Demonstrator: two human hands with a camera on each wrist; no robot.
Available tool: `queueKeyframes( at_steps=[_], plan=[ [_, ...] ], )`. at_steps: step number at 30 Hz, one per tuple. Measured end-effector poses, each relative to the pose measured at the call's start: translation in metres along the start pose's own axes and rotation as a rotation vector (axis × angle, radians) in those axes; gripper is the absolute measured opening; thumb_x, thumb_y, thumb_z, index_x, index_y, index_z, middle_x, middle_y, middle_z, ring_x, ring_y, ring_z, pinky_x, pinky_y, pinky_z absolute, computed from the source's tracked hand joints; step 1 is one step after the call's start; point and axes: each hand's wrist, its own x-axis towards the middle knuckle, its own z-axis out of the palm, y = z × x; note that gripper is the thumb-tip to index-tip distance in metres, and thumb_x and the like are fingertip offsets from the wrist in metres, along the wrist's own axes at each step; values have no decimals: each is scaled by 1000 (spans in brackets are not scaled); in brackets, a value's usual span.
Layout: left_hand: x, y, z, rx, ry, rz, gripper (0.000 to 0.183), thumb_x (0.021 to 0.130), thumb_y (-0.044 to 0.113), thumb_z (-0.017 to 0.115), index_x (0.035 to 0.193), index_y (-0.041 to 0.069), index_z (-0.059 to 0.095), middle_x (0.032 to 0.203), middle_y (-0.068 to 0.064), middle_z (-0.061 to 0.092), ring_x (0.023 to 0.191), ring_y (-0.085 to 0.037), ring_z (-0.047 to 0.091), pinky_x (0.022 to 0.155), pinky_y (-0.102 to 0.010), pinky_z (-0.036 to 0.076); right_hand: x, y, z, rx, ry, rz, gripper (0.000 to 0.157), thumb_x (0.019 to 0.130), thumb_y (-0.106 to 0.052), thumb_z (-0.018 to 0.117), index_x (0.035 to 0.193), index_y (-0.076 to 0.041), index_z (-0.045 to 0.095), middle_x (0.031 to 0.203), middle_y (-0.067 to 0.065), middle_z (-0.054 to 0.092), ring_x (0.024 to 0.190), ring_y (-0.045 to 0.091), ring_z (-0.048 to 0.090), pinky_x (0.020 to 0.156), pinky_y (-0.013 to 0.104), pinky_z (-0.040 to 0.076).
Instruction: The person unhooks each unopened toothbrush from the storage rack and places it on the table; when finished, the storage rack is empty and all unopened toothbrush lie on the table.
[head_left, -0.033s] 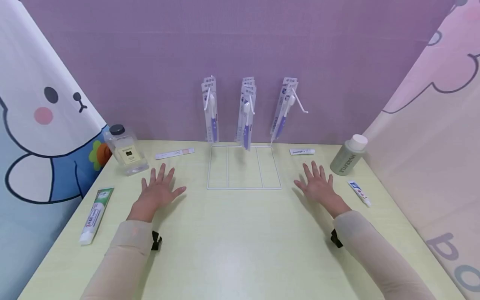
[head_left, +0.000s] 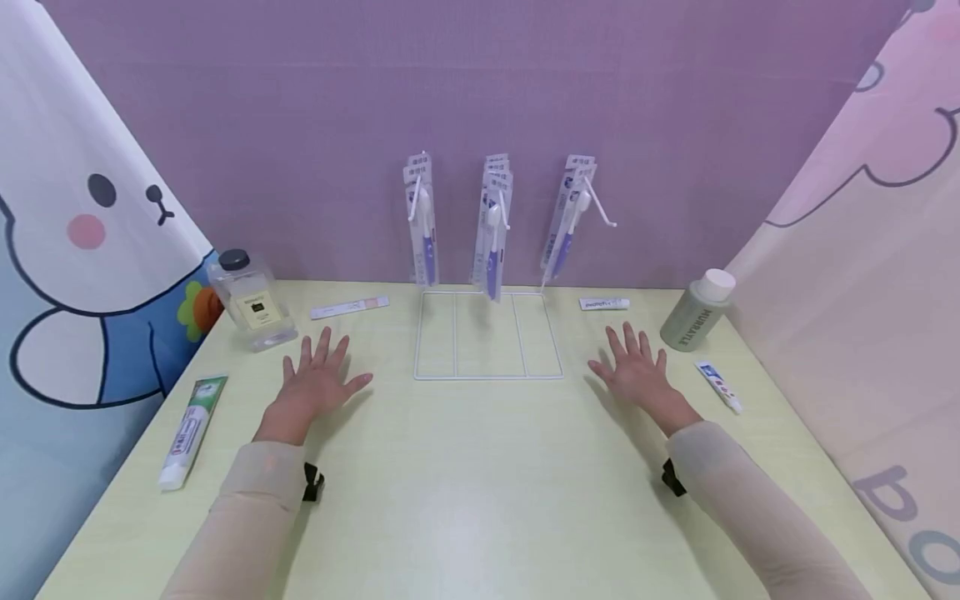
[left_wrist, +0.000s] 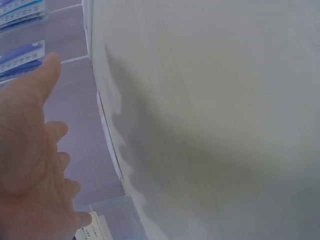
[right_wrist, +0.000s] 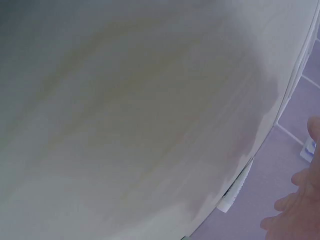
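Note:
My left hand (head_left: 313, 388) hovers palm down over the left side of the table, fingers spread, holding nothing. Nearest to it are a clear bottle with a black cap (head_left: 257, 310) and a slim white packet (head_left: 349, 307). On the right, my right hand (head_left: 636, 375) is likewise spread above the tabletop, between a small white tube (head_left: 604, 304) and a small toothpaste tube (head_left: 718, 387). Packaged toothbrushes hang at the back in three groups: left (head_left: 423, 229), middle (head_left: 492, 233) and right (head_left: 566, 225). Both wrist views show fingers extended, with shadows on the table.
A white wire rack (head_left: 489, 378) stands at the back centre, its hooks bearing the toothbrushes. A large toothpaste tube (head_left: 192, 432) lies at the left edge. A grey-green bottle with a white cap (head_left: 697, 312) stands back right. Printed cloths and a purple backdrop (head_left: 300, 125) enclose the table.

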Motion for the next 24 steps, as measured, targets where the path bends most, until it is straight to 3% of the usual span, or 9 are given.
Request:
queueKeyframes(
  at_steps=[6, 9, 13, 15, 20, 24],
  plan=[
    [9, 2, 5, -48, 50, 45, 88, 86, 61, 40, 144, 5, 4, 145, -20, -15, 126, -46, -13, 94, -66, 0, 6, -6, -10, 7, 46, -32, 77, 91, -55, 33, 145, -9, 3, 146, 19, -11, 129, 44, -5, 94, 66, -4],
    [16, 11, 8, -192, 82, 78, 91, 84, 55, 51, 144, 4, 5, 145, -25, -2, 128, -46, 3, 97, -62, 12, 15, -15, -22, 62, 106, -69, 78, 91, -54, 37, 144, -6, 6, 146, 21, -5, 129, 43, 0, 95, 66, 2],
    [23, 28, 9, -466, 61, 65, 90, 83, 43, 61, 144, 4, 8, 138, -27, 24, 120, -42, 31, 94, -55, 29, 36, -30, -41, 226, 202, -112, 78, 90, -46, 47, 143, -3, 9, 145, 23, 5, 130, 41, 8, 99, 60, 9],
    [26, 37, 12, -548, 37, 40, 87, 83, 38, 63, 143, 5, 10, 133, -25, 34, 114, -39, 41, 91, -52, 35, 47, -37, -50, 328, 257, -112, 76, 89, -39, 53, 142, -2, 14, 144, 24, 14, 128, 40, 16, 101, 56, 15],
    [34, 53, 22, -638, -21, -47, 84, 81, 33, 67, 142, 7, 15, 125, -19, 44, 107, -34, 48, 87, -47, 40, 74, -53, -67, 581, 374, -78, 65, 87, -21, 60, 139, -4, 24, 138, 20, 31, 122, 34, 34, 98, 45, 29],
    [40, 60, 34, -671, -37, -87, 81, 79, 28, 70, 141, 8, 22, 121, -16, 48, 106, -33, 48, 88, -45, 39, 96, -63, -77, 764, 436, -45, 59, 87, -15, 60, 136, -7, 29, 134, 14, 38, 118, 24, 40, 97, 35, 33]
  ],
)
